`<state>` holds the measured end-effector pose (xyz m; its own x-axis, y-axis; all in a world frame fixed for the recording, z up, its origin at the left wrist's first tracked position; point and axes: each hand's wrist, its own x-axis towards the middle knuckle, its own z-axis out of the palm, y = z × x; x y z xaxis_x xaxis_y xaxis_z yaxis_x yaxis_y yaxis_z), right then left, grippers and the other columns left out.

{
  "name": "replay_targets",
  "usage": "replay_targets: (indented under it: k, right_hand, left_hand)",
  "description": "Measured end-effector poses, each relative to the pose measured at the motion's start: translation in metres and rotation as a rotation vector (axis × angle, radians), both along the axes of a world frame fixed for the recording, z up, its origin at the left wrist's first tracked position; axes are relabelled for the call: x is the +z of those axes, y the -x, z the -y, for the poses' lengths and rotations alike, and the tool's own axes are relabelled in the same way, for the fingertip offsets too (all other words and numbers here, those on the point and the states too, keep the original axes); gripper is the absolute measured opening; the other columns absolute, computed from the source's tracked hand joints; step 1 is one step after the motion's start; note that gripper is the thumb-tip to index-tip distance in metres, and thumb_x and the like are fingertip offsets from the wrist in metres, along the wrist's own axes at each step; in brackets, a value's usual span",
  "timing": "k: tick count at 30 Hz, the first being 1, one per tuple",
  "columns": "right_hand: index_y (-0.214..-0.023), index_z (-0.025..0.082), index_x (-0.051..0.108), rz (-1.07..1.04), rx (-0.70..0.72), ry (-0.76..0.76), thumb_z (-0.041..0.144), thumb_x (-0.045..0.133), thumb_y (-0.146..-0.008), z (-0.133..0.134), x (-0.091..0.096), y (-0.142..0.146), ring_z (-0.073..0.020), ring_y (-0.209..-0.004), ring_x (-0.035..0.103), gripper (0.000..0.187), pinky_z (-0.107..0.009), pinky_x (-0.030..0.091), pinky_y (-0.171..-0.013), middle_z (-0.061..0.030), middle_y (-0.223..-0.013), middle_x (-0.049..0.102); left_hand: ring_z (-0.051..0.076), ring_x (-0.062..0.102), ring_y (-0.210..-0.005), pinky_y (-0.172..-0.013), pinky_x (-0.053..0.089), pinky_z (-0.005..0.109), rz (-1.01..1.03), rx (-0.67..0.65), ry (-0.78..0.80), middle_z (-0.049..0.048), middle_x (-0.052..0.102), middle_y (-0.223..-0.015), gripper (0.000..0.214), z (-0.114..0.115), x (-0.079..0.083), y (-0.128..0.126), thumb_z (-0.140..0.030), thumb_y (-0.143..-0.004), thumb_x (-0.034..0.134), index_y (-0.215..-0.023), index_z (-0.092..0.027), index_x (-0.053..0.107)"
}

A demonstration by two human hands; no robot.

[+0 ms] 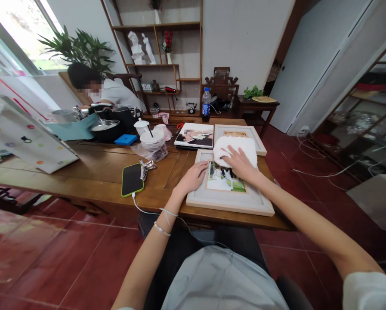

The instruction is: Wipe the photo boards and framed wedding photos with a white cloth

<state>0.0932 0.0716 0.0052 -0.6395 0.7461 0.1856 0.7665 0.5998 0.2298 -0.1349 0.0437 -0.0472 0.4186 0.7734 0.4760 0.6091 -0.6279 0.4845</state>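
A light wooden picture frame (231,203) with a photo (224,183) of pale figures on green lies on the table in front of me. My left hand (193,177) rests across its left edge, with the fingers stretched out over the border. On the frame's upper part, my right hand (239,161) presses a bunched white towel (249,150), which covers part of the photo and the border. Just behind lies a second pale frame (260,146), partly hidden by the towel. A photo album (196,137) with a picture on its cover sits behind my left hand.
A phone (132,181) with a charging cable lies left of the frame. Behind it stand a plastic cup (152,140), a blue box (125,139) and a dark pot (105,131). A bottle (206,105) stands at the back. Another person (115,92) sits at the far left.
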Motion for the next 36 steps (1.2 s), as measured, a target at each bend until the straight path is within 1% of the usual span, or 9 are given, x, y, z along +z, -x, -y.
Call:
replay_targets:
  k: [3,8,14,18,23,26,29,32,36]
  right_hand:
    - [-0.127,0.016,0.049,0.042,0.015,0.030,-0.011,0.033,-0.068,0.008,0.002,0.013,-0.0342,-0.136,0.019,0.067,-0.060,0.023,-0.101,-0.0096,-0.147,0.033]
    - [-0.123,0.017,0.054,0.078,0.098,0.143,-0.005,0.037,-0.074,0.060,0.009,0.029,-0.0336,-0.130,0.031,0.056,-0.055,0.031,-0.098,-0.0132,-0.141,0.042]
    - [-0.115,0.020,0.061,0.004,0.270,0.313,-0.002,0.044,-0.070,0.127,0.036,0.020,-0.0281,-0.119,0.046,0.052,-0.043,0.038,-0.094,-0.0132,-0.129,0.053]
    - [-0.110,0.024,0.063,-0.050,0.274,0.431,-0.003,0.042,-0.065,0.146,0.048,0.010,-0.0263,-0.114,0.052,0.056,-0.041,0.039,-0.093,-0.0105,-0.126,0.056]
    - [-0.120,0.025,0.057,-0.083,0.174,0.447,0.001,0.042,-0.065,0.130,0.037,0.002,-0.0263,-0.121,0.047,0.062,-0.041,0.038,-0.096,-0.0117,-0.135,0.049]
    - [-0.125,0.022,0.053,-0.077,0.085,0.342,0.001,0.042,-0.066,0.102,0.022,-0.002,-0.0264,-0.128,0.040,0.064,-0.043,0.031,-0.103,-0.0142,-0.139,0.044]
    - [-0.128,0.017,0.050,-0.041,-0.001,0.207,0.000,0.042,-0.067,0.071,0.013,-0.006,-0.0292,-0.133,0.031,0.064,-0.050,0.024,-0.105,-0.0171,-0.134,0.049]
    - [-0.131,0.016,0.045,-0.025,-0.112,0.079,0.000,0.040,-0.068,0.043,0.012,-0.008,-0.0339,-0.131,0.030,0.065,-0.058,0.022,-0.101,-0.0174,-0.126,0.055]
    - [-0.132,0.016,0.044,-0.011,-0.220,-0.020,-0.001,0.040,-0.068,0.021,0.012,-0.008,-0.0384,-0.130,0.028,0.067,-0.062,0.023,-0.097,-0.0155,-0.129,0.053]
  left_hand:
    - [0.021,0.047,-0.124,-0.108,0.035,0.039,-0.001,-0.004,-0.001,0.0123,0.055,-0.130,0.033,0.000,0.000,0.000,-0.016,-0.089,0.041,-0.117,-0.012,0.058]
    - [0.021,0.050,-0.122,-0.107,0.037,0.039,0.000,0.001,0.004,0.0119,0.056,-0.128,0.031,0.000,0.002,-0.001,-0.015,-0.088,0.043,-0.114,-0.013,0.060]
    - [0.021,0.049,-0.123,-0.108,0.036,0.040,0.015,0.007,0.012,0.0139,0.055,-0.129,0.033,0.003,0.004,-0.002,-0.014,-0.088,0.042,-0.117,-0.010,0.058]
    - [0.021,0.049,-0.123,-0.108,0.037,0.041,0.022,0.009,0.008,0.0124,0.056,-0.129,0.033,0.003,0.004,-0.002,-0.015,-0.088,0.042,-0.116,-0.013,0.059]
    - [0.021,0.050,-0.122,-0.107,0.037,0.042,0.020,0.011,-0.002,0.0114,0.056,-0.128,0.033,0.001,0.002,-0.002,-0.014,-0.088,0.042,-0.116,-0.014,0.059]
    - [0.021,0.050,-0.122,-0.107,0.038,0.043,0.017,0.013,-0.011,0.0116,0.057,-0.128,0.033,0.000,0.001,-0.002,-0.015,-0.088,0.042,-0.116,-0.014,0.059]
    - [0.021,0.050,-0.122,-0.107,0.037,0.042,0.024,0.005,-0.004,0.0130,0.056,-0.128,0.033,0.001,0.001,-0.002,-0.015,-0.088,0.042,-0.117,-0.012,0.058]
    - [0.022,0.049,-0.122,-0.107,0.037,0.042,0.032,-0.002,0.008,0.0132,0.056,-0.129,0.034,0.001,0.002,-0.001,-0.016,-0.088,0.042,-0.118,-0.012,0.058]
    - [0.022,0.049,-0.123,-0.107,0.036,0.043,0.043,0.003,0.021,0.0118,0.056,-0.129,0.034,0.001,0.002,0.000,-0.017,-0.088,0.042,-0.118,-0.014,0.058]
